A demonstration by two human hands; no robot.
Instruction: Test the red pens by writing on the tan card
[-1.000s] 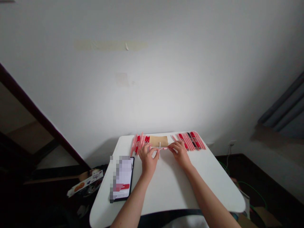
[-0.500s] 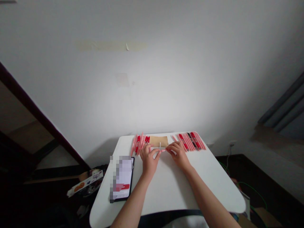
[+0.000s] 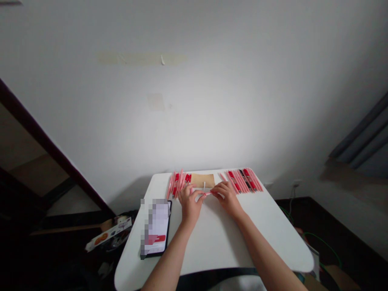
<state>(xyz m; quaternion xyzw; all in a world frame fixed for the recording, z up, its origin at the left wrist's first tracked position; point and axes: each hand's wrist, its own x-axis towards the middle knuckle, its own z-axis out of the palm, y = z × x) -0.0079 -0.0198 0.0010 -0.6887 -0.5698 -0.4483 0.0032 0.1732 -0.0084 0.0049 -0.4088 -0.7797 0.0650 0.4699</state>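
My left hand (image 3: pixel 189 202) and my right hand (image 3: pixel 227 198) meet near the far edge of the white table (image 3: pixel 218 238). Both pinch the same thin pink pen (image 3: pixel 207 193), fingers closed on either end. Just behind them lies a flat brown cardboard piece (image 3: pixel 202 180) with a small white stick standing in front of it. A pile of pink and red pens (image 3: pixel 178 182) lies to the left of the cardboard. A row of pink and red pens (image 3: pixel 242 180) lies to the right, by my right hand.
A phone (image 3: pixel 155 227) lies on the table's left side, its screen blurred. A box and clutter (image 3: pixel 109 234) sit on the dark floor at left. A cable and wall socket (image 3: pixel 295 184) are at right. The white wall stands directly behind the table.
My right hand has slid slightly left toward my left hand, so the pen parts between them have come closer together. Everything else is still.
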